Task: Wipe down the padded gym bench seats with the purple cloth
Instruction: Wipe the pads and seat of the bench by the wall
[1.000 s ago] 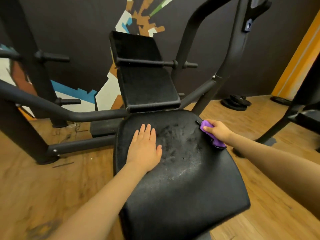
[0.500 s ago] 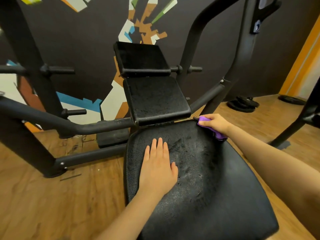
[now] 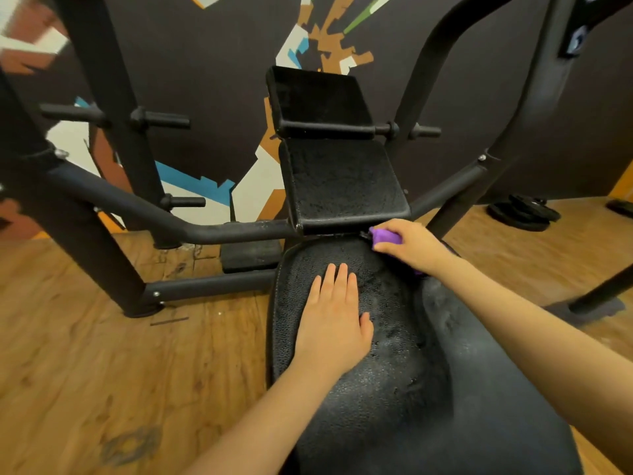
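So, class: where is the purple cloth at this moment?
In the head view, the purple cloth is gripped in the right hand at the seat pad's far right corner, just below the back pad.

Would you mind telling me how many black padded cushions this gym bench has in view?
3: the large black seat pad under the left hand, the middle black back pad just beyond it, and the top black head pad farthest away. Others may lie out of frame.

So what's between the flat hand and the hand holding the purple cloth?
In the head view, only bare seat pad, black and speckled, lies between the left hand and the right hand gripping the purple cloth.
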Demonstrator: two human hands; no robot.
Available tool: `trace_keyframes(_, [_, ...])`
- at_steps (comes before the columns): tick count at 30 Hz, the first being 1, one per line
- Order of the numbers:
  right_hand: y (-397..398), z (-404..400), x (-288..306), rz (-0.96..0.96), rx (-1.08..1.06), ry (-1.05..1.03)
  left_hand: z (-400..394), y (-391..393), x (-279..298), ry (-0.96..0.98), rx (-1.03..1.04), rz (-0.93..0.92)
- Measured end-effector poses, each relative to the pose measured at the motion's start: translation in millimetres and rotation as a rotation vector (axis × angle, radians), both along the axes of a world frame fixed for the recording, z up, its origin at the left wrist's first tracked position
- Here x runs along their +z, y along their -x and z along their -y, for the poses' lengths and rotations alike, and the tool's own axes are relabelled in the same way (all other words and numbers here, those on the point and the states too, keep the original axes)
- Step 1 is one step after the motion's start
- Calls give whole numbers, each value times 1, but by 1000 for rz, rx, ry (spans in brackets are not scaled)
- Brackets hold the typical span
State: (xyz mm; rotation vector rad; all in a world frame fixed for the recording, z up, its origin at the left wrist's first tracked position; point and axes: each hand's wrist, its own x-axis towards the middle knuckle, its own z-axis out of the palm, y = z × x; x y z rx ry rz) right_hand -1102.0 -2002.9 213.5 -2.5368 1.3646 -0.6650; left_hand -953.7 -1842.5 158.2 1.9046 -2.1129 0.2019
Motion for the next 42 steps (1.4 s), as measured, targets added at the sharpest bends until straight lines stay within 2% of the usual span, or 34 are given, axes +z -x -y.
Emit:
trace_keyframes(3, [6,1,1,15,17,-29,-1,-1,0,-9,-2,-11])
trace_keyframes(6, [30,6,6,25,-72,-40,0,-1,-1,-18,-11,-18])
trace_keyframes(9, [24,6,4,-54,-126,11,-1,0,-2,-11,-2,-21])
trace_keyframes(14, [-43,-18,-7,-31,126,-3,-2,2,0,-11,42,-39])
trace_keyframes(17, [-46,-22,-2,-24,162,-35,-3,0,1,-10,76,-82])
trace_keyframes(21, [-9,-7,4,-48,8,-14,-4,-1,1,1,91,-122])
trace_keyframes(24, [-9,-5,-1,-110,-98,37,-5,-1,1,1,102,-123])
trace_keyframes(30, [-73,-34,-10,-13,131,23,-6,0,3,14,154,-147])
trace_keyframes(33, [-64,-32,-8,-31,206,-17,-11,-9,4,2,174,-143])
trace_keyframes(37, [-26,-17,-10,25,103,5,-26,-32,0,-5,222,-195])
trace_keyframes(42, [-53,-28,-14,5,111,87,-27,-34,-2,6,282,-267])
